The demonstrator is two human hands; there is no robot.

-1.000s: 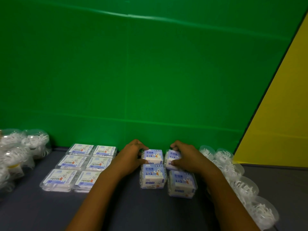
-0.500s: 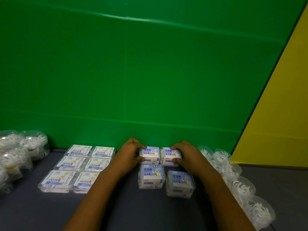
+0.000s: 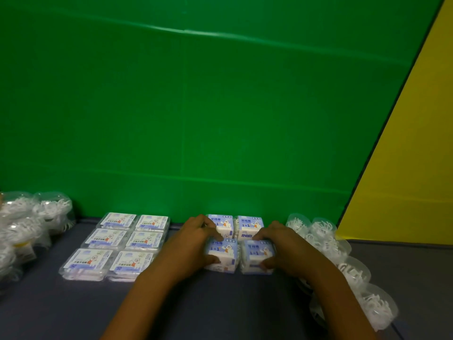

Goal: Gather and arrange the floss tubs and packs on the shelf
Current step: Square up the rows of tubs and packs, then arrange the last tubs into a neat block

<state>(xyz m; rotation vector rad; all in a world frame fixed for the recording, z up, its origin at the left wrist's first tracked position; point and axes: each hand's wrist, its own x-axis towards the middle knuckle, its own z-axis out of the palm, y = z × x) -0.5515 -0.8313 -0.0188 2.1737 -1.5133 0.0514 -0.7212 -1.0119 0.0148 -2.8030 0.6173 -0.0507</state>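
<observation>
Four blue-and-white floss packs stand in a two-by-two block on the dark shelf point(image 3: 220, 305). My left hand point(image 3: 193, 244) grips the front left pack point(image 3: 224, 251), thumb on its near face and fingers at its far edge. My right hand point(image 3: 282, 246) grips the front right pack point(image 3: 256, 252) the same way. The two back packs point(image 3: 248, 225) stand against the green wall, the left one partly hidden by my fingers. Several flat clear floss packs point(image 3: 115, 246) lie in a grid to the left. Clear round floss tubs point(image 3: 326, 239) run in a row on the right.
More clear tubs point(image 3: 27, 222) are piled at the far left edge. A green back wall point(image 3: 196, 119) rises behind everything and a yellow panel point(image 3: 411, 168) closes the right side. Bare dark shelf stretches in front of the packs.
Both hands came back from the rear pair of packs to the front pair. The front packs now sit level with each other and close behind the rear pair.
</observation>
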